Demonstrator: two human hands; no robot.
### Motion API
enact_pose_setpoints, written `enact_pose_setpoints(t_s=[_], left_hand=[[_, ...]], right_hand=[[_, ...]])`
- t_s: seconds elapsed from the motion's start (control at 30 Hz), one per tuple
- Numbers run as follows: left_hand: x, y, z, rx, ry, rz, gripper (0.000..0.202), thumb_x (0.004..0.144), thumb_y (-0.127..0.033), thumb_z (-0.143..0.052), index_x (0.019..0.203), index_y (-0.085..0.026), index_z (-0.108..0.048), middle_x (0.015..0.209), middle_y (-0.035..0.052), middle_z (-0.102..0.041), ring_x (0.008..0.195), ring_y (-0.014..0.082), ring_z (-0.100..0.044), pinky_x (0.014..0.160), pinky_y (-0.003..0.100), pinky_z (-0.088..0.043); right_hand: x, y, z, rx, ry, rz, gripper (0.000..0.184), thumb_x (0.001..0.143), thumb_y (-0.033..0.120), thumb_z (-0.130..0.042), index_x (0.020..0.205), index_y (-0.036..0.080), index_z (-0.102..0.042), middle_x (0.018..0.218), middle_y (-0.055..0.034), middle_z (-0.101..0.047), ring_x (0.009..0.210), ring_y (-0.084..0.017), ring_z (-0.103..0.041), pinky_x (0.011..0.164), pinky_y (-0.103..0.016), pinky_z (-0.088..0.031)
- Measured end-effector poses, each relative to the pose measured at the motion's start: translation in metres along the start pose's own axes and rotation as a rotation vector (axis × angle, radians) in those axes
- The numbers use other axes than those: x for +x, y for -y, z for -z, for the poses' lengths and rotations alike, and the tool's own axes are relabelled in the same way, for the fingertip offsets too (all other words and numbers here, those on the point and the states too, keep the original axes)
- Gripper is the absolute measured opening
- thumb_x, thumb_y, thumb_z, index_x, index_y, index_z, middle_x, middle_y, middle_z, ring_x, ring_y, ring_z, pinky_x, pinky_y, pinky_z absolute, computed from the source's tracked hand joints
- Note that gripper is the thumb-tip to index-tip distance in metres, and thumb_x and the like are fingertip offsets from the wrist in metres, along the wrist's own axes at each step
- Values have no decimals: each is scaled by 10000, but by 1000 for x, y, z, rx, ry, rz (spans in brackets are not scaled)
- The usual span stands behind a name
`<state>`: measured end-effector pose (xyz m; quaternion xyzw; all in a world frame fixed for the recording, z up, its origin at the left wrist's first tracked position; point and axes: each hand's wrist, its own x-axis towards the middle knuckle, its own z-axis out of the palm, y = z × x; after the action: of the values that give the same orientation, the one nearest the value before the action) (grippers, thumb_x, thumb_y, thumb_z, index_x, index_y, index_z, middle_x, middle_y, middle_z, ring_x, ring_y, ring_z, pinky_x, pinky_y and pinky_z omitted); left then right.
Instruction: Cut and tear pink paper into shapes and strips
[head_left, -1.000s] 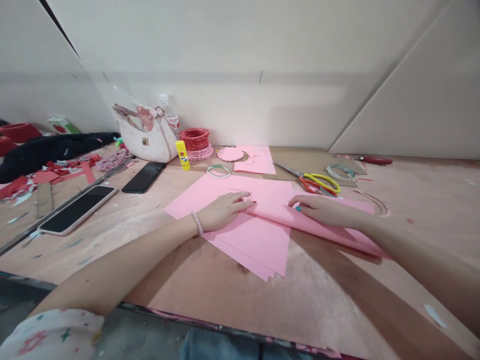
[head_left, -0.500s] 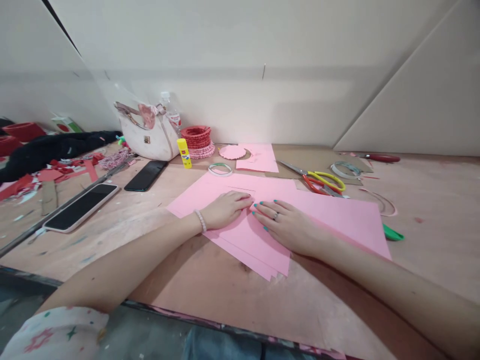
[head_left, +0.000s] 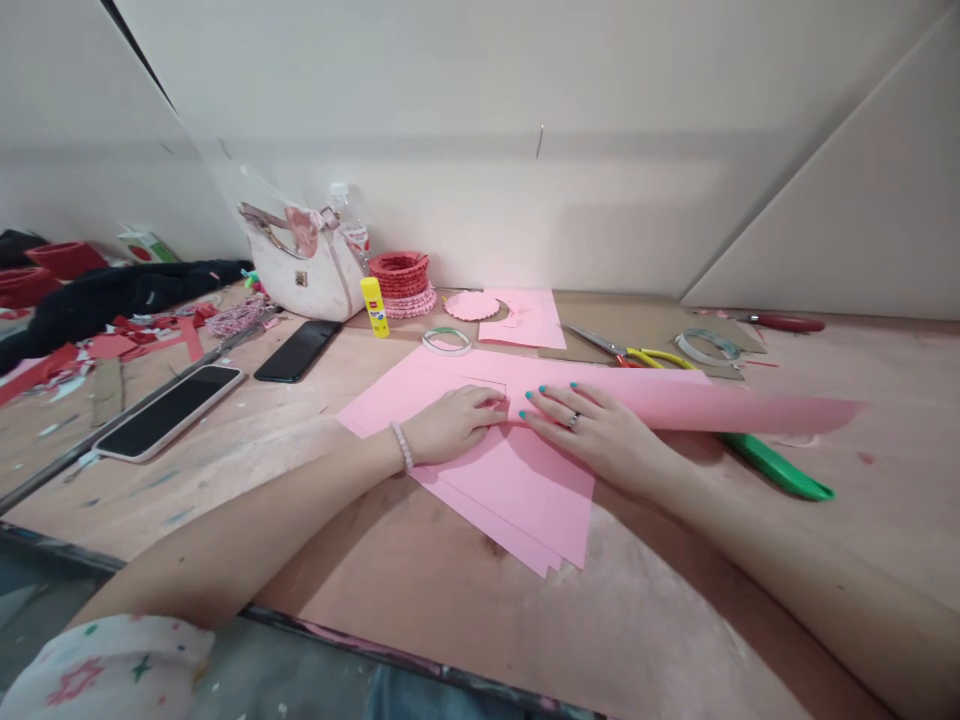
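Note:
Pink paper sheets lie overlapping on the table under both my hands. My left hand, with a beaded bracelet at the wrist, has its fingers curled and pinched at a paper edge. My right hand lies flat over the sheets, fingers stretched out, a ring on one of them. The two hands' fingertips are close together but apart. Beyond my right hand, a long pink sheet rises off the table and looks blurred at its far right end. Yellow-and-red-handled scissors lie partly covered by it.
A green tool handle sticks out from below the raised sheet. Further back are a tape roll, a glue stick, red and pink coils, a white handbag and a red-handled tool. Two phones lie at left.
The right end of the long pink sheet has lifted and swung away from me, uncovering more of the green handle and hiding most of the scissor handles. My hands stay nearly in place.

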<state>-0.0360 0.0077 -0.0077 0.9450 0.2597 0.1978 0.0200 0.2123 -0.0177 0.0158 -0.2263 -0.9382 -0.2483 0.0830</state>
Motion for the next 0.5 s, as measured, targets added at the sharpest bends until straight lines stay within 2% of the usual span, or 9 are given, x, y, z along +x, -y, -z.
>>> enact_pose_setpoints(t_s=[0.1, 0.23, 0.3, 0.37, 0.43, 0.5], left_hand=[[0, -2, 3, -23, 1, -47, 321, 888, -123, -390, 1064, -198, -648, 1196, 99, -546, 1104, 203, -493, 951, 351, -402], [1, -7, 9, -90, 32, -99, 290, 876, -110, -398, 997, -169, -654, 1113, 94, -580, 1012, 180, -530, 910, 299, -424], [1, -9, 11, -130, 53, -51, 278, 852, -86, -396, 972, -155, -638, 1060, 89, -595, 976, 171, -541, 896, 287, -432], [1, -10, 12, -152, 53, 55, 275, 824, -68, -396, 987, -139, -606, 1028, 90, -604, 967, 172, -546, 895, 289, -437], [1, -9, 11, -141, 41, 114, 313, 814, -68, -400, 1077, -116, -562, 1113, 106, -589, 1058, 181, -519, 954, 304, -407], [1, -7, 9, -113, 73, 76, 377, 851, -97, -388, 1213, -112, -493, 1281, 106, -511, 1212, 180, -426, 1049, 315, -319]], right_hand=[[-4, 7, -5, 73, -54, -25, 402, 897, 52, -339, 1245, 157, -511, 1257, -114, -564, 1179, -255, -493, 942, -465, -411], [-10, 8, -10, 282, -23, -47, 413, 919, 121, -332, 1301, 205, -463, 1255, -75, -573, 1183, -195, -494, 961, -414, -419], [-11, 7, -11, 356, -1, -20, 424, 912, 130, -335, 1307, 220, -460, 1248, -59, -580, 1167, -175, -509, 962, -394, -423], [-11, 6, -11, 384, 9, 12, 428, 900, 130, -345, 1300, 216, -471, 1247, -58, -581, 1155, -175, -520, 968, -396, -417], [-10, 6, -10, 389, 20, 24, 419, 894, 149, -362, 1292, 203, -481, 1252, -64, -577, 1155, -181, -520, 978, -404, -405], [-9, 6, -10, 393, 34, 22, 408, 893, 179, -374, 1284, 192, -490, 1252, -72, -577, 1158, -188, -516, 983, -409, -394]])
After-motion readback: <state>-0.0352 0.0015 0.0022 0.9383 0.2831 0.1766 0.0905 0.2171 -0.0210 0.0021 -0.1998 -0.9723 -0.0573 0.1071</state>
